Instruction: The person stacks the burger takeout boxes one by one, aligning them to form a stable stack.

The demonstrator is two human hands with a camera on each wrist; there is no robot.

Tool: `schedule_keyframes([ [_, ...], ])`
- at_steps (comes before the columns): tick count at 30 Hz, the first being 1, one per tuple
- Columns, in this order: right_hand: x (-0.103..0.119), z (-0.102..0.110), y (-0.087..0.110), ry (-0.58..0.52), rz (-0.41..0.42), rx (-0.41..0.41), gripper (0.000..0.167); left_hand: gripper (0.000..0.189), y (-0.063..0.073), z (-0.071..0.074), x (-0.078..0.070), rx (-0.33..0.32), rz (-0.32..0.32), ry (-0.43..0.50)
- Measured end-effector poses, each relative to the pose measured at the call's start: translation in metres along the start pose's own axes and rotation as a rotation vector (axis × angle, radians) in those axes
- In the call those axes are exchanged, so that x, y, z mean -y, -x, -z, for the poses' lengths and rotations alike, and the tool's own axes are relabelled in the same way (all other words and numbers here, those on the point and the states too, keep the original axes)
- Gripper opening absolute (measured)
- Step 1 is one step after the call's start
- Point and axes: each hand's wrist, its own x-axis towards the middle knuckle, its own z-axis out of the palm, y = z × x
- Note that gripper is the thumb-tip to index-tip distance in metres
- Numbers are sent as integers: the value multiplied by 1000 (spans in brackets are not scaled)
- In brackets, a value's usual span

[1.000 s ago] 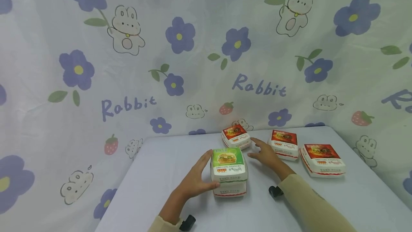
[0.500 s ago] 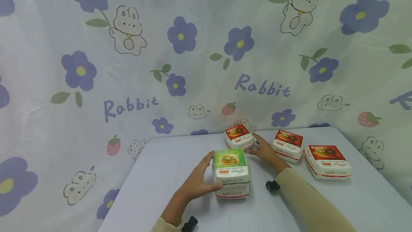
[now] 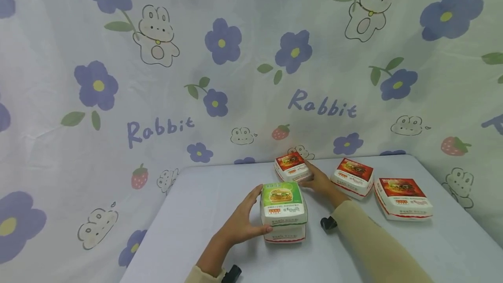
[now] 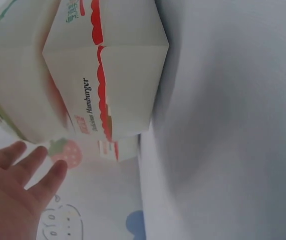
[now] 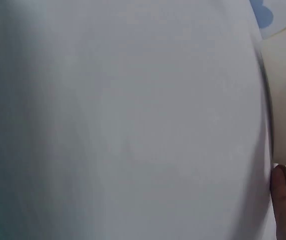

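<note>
A burger box with a green top (image 3: 281, 195) sits on another white burger box (image 3: 285, 234) with a red scalloped line. My left hand (image 3: 240, 224) is at the stack's left side, fingers extended at the upper box's far corner and thumb near its front. In the left wrist view, spread fingers (image 4: 35, 170) show beside the stack. At the back, my right hand (image 3: 319, 181) grips the right side of a red-topped burger box (image 3: 291, 167), fingers at the far edge and thumb at the near corner. The right wrist view shows only part of that box (image 5: 285, 115).
Two more red-topped burger boxes stand to the right, one (image 3: 353, 178) just beyond my right hand, the other (image 3: 404, 199) nearer the table's right edge. A white cloth covers the table (image 3: 188, 213). Behind it hangs a curtain (image 3: 251, 77) printed with rabbits and flowers.
My right hand has moved left and closed in on the side of the back red-topped burger box. The left hand stays beside the stack. The view has shifted slightly.
</note>
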Motion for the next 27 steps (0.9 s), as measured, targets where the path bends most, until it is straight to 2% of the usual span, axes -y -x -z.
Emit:
schedule_keyframes([
  [7,-1,-6,-1,35,-59,-66,100,109,0,0,0,6,7,8],
  [11,3,-7,1,34,-55,-108,94,109,0,0,0,-1,15,1],
  [14,4,-8,-1,55,-44,-126,96,109,0,2,0,-2,15,-1],
  [21,3,-9,-8,108,14,-80,106,110,1,4,0,2,8,23],
  [27,6,-14,-11,89,4,-37,98,111,3,3,1,-1,27,18],
])
